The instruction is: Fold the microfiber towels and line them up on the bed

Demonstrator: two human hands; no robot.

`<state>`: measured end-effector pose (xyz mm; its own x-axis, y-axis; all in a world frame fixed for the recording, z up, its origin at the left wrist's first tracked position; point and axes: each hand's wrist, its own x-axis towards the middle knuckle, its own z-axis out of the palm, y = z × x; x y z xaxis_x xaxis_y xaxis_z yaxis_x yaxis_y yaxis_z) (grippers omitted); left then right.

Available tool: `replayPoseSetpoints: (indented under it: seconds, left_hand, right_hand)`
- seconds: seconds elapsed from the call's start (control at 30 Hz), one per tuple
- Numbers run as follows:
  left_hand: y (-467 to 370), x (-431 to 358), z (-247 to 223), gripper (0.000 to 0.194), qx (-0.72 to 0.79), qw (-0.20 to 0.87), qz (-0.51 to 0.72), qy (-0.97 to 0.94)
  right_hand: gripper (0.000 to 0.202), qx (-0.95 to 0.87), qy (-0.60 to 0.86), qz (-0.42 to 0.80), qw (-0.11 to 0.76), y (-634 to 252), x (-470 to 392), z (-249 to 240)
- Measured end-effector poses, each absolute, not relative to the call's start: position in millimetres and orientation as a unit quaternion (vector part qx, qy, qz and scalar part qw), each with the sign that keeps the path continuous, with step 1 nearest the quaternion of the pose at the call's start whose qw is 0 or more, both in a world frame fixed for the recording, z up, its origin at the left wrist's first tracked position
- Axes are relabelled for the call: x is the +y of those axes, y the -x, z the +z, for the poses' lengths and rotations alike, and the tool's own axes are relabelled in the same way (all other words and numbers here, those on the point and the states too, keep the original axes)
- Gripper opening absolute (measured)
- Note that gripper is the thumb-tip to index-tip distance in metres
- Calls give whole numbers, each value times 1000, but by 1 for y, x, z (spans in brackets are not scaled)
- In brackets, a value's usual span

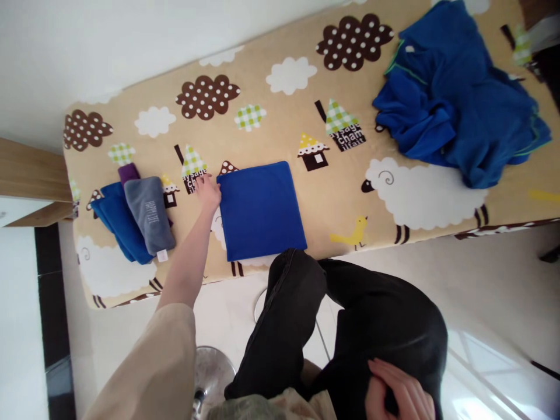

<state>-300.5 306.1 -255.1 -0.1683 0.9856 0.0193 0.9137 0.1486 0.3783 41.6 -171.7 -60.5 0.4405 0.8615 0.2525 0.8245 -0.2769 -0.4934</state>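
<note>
Blue square (262, 211) near middle: matt cloth, smooth. Blue heap (466, 96) far right: soft cloth, rumpled. Grey bundle (151, 214) left: plush-looking cloth. Printed cover (336, 192): matt fabric. Floor (494, 303): glossy, smooth. Round base (214, 370): shiny metal. Panel (30, 169) far left: wood-look, smooth.

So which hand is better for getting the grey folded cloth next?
Probably the left hand: it's between the grey cloth and the flat blue square. The right hand is down by the lap, much farther away.
</note>
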Motion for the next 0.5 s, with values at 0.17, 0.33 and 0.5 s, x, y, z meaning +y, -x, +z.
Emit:
replayPoseSetpoints:
  seconds: [0.17, 0.33, 0.5]
  left_hand:
    - [302, 203, -244, 30, 740, 213, 180, -612]
    - [320, 76, -257, 33, 799, 320, 186, -474]
    - [331, 19, -273, 38, 764, 435, 326, -348]
  right_hand:
    - [17, -571, 773, 111, 252, -23, -106, -86]
    - [25, -365, 778, 312, 405, -20, -19, -127]
    - [30, -354, 765, 420, 335, -40, 34, -171]
